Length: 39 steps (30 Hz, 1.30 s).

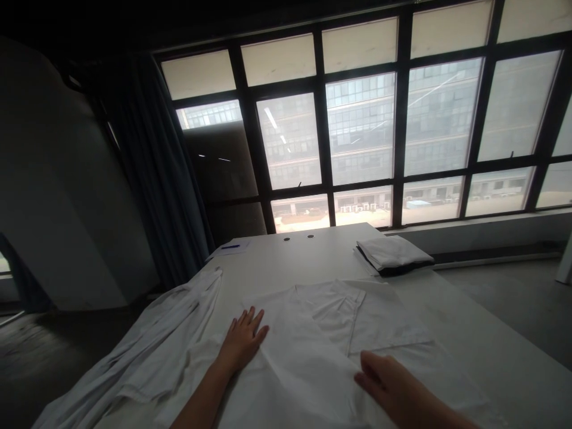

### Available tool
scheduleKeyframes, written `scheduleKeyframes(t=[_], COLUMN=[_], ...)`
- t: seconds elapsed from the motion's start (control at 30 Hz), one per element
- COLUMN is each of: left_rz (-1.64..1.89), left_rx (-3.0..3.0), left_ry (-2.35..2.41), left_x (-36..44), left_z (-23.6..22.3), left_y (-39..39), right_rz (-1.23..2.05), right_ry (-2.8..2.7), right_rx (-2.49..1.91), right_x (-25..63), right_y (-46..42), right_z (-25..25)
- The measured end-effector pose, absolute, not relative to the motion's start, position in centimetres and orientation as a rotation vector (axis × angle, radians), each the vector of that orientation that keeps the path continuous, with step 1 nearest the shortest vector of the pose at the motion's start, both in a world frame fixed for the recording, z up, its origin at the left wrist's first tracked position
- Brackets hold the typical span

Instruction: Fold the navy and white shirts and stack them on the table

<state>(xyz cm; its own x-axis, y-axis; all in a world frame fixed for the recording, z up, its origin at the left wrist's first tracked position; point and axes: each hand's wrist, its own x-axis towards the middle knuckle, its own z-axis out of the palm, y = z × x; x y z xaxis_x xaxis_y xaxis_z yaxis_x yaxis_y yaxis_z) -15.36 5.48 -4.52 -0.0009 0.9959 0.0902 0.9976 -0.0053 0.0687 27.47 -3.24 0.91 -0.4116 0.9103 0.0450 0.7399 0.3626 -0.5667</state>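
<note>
A white garment point(295, 351) with a V-shaped neckline lies spread over the near part of the white table. My left hand point(243, 339) rests palm down on its left part, fingers spread apart. On the other side, my right hand point(386, 378) is closed, its fingers curled in beside the garment's sleeve point(388, 325). Whether cloth is caught between those fingers is hidden. Light creases run across the fabric between the two hands, and its lower part runs out of view at the bottom.
Rumpled white cloth point(161, 339) hangs over the left edge of the table point(277, 262). A folded white and black stack of cloth point(393, 253) lies at the far right. Far left are a pen point(230, 246) and paper. A blue curtain point(156, 173) and windows stand behind.
</note>
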Motion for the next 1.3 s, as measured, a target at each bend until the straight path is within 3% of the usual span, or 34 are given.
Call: scheduleKeyframes(t=[0.53,0.77,0.97,1.3], left_rz=[-0.102,-0.293,-0.393,-0.465], left_rx=[-2.277,-2.496,-2.664,-2.530], left_ry=[-2.301,-2.024,-1.807,-1.892], left_x=[-15.5,-12.0,-6.9,-6.3], left_z=[-3.0,-0.1,-1.7,-2.1], left_y=[6.1,12.6,17.1,19.4], right_rz=[1.121,0.970,0.799,1.072], right_ry=[-2.363,-2.316,-2.161,-2.159], right_rx=[-1.538,-1.571,-1.629,-1.489], right_x=[33.4,34.0,33.9,34.6], right_y=[-1.1,-2.6,-3.5,-5.0], right_z=[1.7,0.1,-1.8,1.7])
